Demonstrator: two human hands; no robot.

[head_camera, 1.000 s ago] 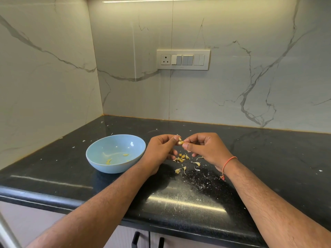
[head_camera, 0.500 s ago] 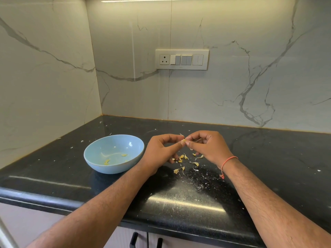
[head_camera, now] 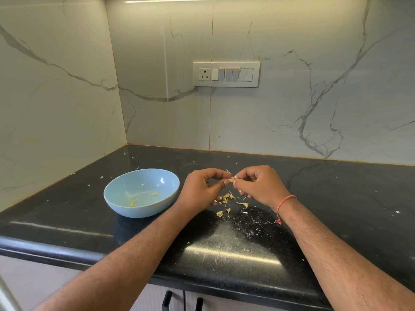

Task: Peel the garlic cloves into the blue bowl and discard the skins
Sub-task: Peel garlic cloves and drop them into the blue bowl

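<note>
Clove (head_camera: 231, 179) pinched between both hands just right of frame centre, above the counter (head_camera: 336, 198). Left hand (head_camera: 203, 189) curled, thumb and forefinger tips closed on the clove's left end. Right hand (head_camera: 260, 187) curled too, thumb and forefinger nipping at the right end, seemingly on a flap of skin; too small to tell how much skin is left. Long axis of the clove hard to read, roughly left to right between the two pinches.

Bowl (head_camera: 121, 203) lower left of the clove, just beside the left wrist, apart from it. Two small yellowish pieces in it, probably peeled cloves. Left hand plainly the nearer to the bowl, so likely the one to carry the clove over: a short swing leftward and down. Right hand well placed to pull skin off to the right.

Skins (head_camera: 226, 205) scattered on the counter directly below the hands, with fine white flecks lower right of them. Not yet discarded. Peeling judged midway, bowl nearly bare.
</note>
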